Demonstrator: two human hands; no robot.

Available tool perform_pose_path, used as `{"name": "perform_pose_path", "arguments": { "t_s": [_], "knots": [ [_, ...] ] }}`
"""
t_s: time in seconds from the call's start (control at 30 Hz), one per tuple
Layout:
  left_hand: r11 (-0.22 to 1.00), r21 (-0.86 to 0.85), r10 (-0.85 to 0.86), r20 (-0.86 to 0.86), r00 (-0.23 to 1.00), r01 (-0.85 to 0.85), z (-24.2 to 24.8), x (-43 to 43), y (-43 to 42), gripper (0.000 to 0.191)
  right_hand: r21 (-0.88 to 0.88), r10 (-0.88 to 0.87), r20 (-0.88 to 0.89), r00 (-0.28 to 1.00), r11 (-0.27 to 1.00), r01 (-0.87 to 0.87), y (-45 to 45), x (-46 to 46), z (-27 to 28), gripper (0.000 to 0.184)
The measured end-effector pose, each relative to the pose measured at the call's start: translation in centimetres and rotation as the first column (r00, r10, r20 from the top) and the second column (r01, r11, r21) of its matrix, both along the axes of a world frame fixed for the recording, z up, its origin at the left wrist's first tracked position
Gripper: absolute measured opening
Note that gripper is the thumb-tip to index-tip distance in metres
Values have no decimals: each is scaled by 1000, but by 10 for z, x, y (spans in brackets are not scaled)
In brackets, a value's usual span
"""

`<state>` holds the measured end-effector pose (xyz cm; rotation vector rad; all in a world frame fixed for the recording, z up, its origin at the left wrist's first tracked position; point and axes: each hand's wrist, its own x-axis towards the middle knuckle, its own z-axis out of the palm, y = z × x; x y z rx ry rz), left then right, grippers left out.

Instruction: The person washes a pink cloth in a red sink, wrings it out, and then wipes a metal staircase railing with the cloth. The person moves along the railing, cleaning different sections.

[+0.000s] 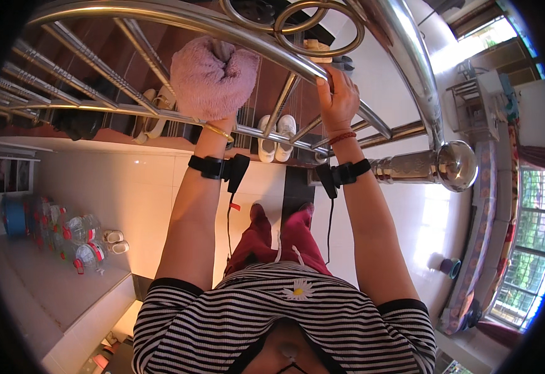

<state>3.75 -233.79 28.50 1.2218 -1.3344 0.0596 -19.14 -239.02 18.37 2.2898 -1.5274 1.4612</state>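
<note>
A pink fluffy cloth is bunched around an upright metal bar of the stair railing. My left hand is beneath or behind the cloth, its fingers hidden; only the wrist with a gold bracelet shows clearly. To the right, my right hand is shut on a shiny metal rail of the same railing, fingers over its far side and thumb near its front. A red beaded bracelet circles that wrist. Black straps with devices sit on both forearms.
White shoes and beige shoes stand on the stairs behind the bars. A thick curved handrail ends near a round metal newel ball at right. Several clear plastic bottles and a blue bucket stand far left.
</note>
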Motion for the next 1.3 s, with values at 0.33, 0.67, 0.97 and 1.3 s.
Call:
{"name": "perform_pose_path", "arguments": {
  "t_s": [0.33,0.67,0.97,1.3],
  "knots": [
    [900,105,-136,-854,502,423,-232,-1,-14,11,-70,-9,-2,1000,998,9,-2,3,0,31],
    [864,419,-11,-537,843,278,-184,-19,7,21,-139,-14,17,1000,990,16,-4,2,-3,34],
    [897,393,-153,-151,977,201,-114,-95,0,21,-203,-19,46,999,979,28,-8,2,-10,35],
    [902,431,-8,9,1000,3,-226,-102,-30,23,0,364,327,872,923,-385,4,-25,7,43]
  ]
}}
